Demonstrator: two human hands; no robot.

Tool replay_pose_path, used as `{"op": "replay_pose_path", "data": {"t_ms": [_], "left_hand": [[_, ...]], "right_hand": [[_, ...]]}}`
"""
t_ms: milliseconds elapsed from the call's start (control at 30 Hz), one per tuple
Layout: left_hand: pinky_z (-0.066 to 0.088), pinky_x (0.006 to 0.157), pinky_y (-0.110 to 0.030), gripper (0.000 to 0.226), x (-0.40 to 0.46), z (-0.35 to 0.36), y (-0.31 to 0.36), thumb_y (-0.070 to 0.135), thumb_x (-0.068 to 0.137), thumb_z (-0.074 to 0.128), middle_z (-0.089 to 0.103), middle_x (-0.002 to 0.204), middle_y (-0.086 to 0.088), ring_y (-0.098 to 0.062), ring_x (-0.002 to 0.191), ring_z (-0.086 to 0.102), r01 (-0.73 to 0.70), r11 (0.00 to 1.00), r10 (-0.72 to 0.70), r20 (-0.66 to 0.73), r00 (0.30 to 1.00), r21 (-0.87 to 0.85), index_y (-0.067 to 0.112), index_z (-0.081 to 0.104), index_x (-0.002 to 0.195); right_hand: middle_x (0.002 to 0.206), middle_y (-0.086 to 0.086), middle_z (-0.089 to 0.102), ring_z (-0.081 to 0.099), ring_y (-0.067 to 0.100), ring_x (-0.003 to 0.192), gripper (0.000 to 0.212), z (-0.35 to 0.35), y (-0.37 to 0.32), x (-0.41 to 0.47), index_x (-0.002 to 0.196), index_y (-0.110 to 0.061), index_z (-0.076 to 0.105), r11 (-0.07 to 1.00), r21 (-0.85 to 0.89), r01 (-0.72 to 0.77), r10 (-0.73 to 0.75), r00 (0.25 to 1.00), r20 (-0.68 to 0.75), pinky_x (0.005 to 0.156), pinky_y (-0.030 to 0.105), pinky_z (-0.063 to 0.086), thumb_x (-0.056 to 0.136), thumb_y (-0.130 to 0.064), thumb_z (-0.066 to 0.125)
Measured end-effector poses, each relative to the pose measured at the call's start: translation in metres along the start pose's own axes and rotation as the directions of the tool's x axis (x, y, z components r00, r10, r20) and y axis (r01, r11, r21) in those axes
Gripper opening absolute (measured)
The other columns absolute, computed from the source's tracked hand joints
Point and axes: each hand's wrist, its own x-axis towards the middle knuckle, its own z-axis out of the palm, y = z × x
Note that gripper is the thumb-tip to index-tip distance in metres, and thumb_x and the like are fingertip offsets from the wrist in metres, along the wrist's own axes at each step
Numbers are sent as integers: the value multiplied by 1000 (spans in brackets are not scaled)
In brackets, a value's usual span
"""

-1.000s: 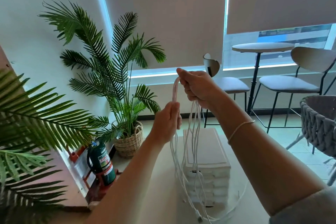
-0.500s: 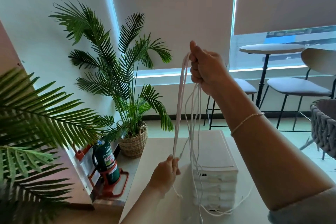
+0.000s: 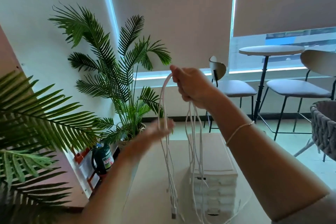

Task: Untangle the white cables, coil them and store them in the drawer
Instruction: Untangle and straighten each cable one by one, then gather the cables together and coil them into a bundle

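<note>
The green tank says "FIRE". The right hand grips the cables up high. They hang over the drawers. The blurry left hand touches two strands; its grip is unclear.

The right hand grips the white cables above a white drawer unit on the tabletop. The strands hang in loops, a plug lowest. The blurred left hand touches one loop, fingers loose. Palms stand left.
</note>
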Motion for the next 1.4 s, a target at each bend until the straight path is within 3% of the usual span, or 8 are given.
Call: {"op": "replay_pose_path", "data": {"t_ms": [67, 133, 233, 467, 767, 967, 1167, 1400], "left_hand": [[46, 92, -38, 44, 9, -19, 54, 62, 81, 51, 68, 87, 2, -14, 85, 65, -97, 970, 60, -164, 985, -224, 22, 65, 89], [51, 78, -38, 59, 13, -25, 99, 56, 95, 25, 59, 64, -2, -15, 59, 59, -95, 980, 45, -276, 960, -173, 14, 60, 73], [37, 47, -27, 64, 22, -17, 120, 62, 93, 20, 41, 50, 0, -15, 41, 38, -58, 998, 38, -434, 900, -34, 15, 46, 58], [24, 36, -21, 50, 35, -28, 135, 51, 76, 69, 35, 53, 1, -7, 33, 23, -35, 978, -79, -522, 849, -204, 4, 62, 90], [24, 38, -21, 25, 34, -41, 145, 31, 81, 67, 38, 58, 0, -4, 28, 22, -47, 981, -78, -601, 795, -190, 10, 56, 74], [24, 31, -13, 31, 32, -50, 152, 29, 83, 65, 38, 63, 0, -7, 42, 29, -69, 982, -54, -607, 793, -178, 4, 59, 100], [23, 32, -15, 24, 36, -54, 153, 28, 82, 67, 37, 61, -1, -5, 31, 28, -84, 974, -66, -614, 786, -211, 11, 55, 69], [23, 32, -12, 24, 37, -46, 147, 29, 82, 66, 42, 67, -1, -6, 41, 31, -61, 965, -112, -612, 783, -255, 7, 58, 86]], "right_hand": [[39, -7, 33, 26, 10, 35, 42, 8, 7, 2, 60, -16, 46, 997, -76, -8, 7, 1000, -23, 37, 20, 24, 95, -38, 45], [46, -3, 41, 29, 10, 37, 42, 15, 9, 2, 62, -13, 49, 994, -104, -20, 17, 1000, -24, 37, 21, 25, 96, -37, 44], [49, -2, 40, 29, 10, 39, 46, 14, 6, 2, 64, -13, 51, 997, -50, -64, 64, 998, 1, 39, 23, 26, 96, -43, 41], [64, -1, 64, 43, 7, 36, 14, 7, 39, -15, 93, -10, 55, 921, 374, 112, -146, 987, 62, 39, 19, 34, 97, -12, 42], [58, 6, 63, 42, 11, 29, 15, 3, 94, -43, 83, -7, 45, 795, 601, -88, -48, 977, 207, 33, 16, 29, 90, 3, 37], [46, 10, 52, 34, 14, 27, 33, 3, 143, -66, 80, -10, 38, 759, 587, -280, 166, 956, 242, 32, 12, 23, 77, 18, 21], [54, 17, 58, 50, 24, 37, 24, -7, 191, -98, 81, -7, 38, 786, 483, -387, 234, 908, 348, 36, 25, 43, 60, 5, 43], [56, 13, 59, 54, 22, 46, 26, -16, 240, -116, 77, -7, 44, 846, 251, -470, 420, 878, 230, 47, 28, 47, 90, 12, 31]]}}
